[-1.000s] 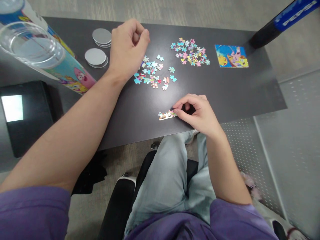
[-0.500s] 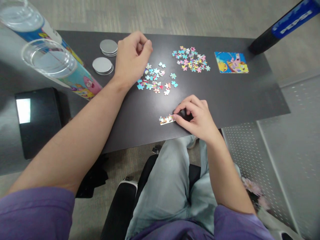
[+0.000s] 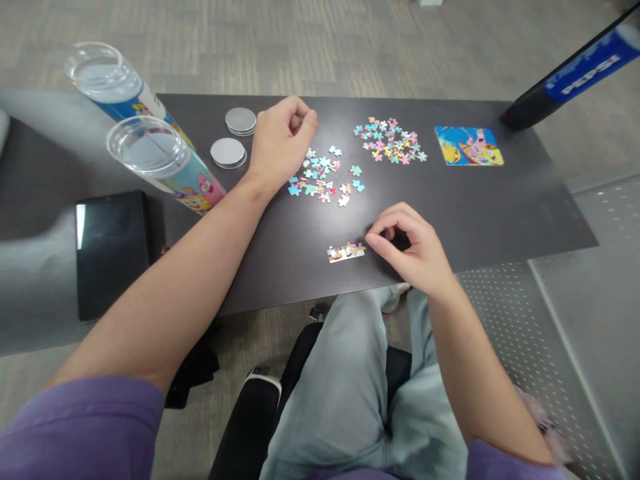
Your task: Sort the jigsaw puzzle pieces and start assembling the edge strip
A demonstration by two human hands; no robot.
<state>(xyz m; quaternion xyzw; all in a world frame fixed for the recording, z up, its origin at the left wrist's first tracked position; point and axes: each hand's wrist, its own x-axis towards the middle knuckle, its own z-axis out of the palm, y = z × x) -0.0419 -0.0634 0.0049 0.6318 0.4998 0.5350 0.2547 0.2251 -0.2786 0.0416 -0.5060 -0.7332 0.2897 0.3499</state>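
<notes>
My left hand (image 3: 284,139) rests at the far side of the table, left of a loose pile of jigsaw puzzle pieces (image 3: 325,175). Its fingers are curled in, with nothing visible in them. Near the table's front edge lies a short strip of joined puzzle pieces (image 3: 346,252), with one straight edge toward me. Just right of that strip is my right hand (image 3: 411,248), thumb and forefinger tips together, a small gap from the strip, nothing showing between them. A second pile of puzzle pieces (image 3: 391,141) lies farther back.
A cartoon picture card (image 3: 469,146) lies at the right, near a dark Pepsi-labelled cylinder (image 3: 575,77). Two clear-topped tubes (image 3: 170,160) stand at the left, beside stacked round lids (image 3: 229,153) and a black tablet (image 3: 114,257). The dark table (image 3: 525,213) ends close to my knees.
My right hand has let go of the puzzle strip and drawn slightly to the right. My left hand keeps its place by the pile. The whole view has shifted.
</notes>
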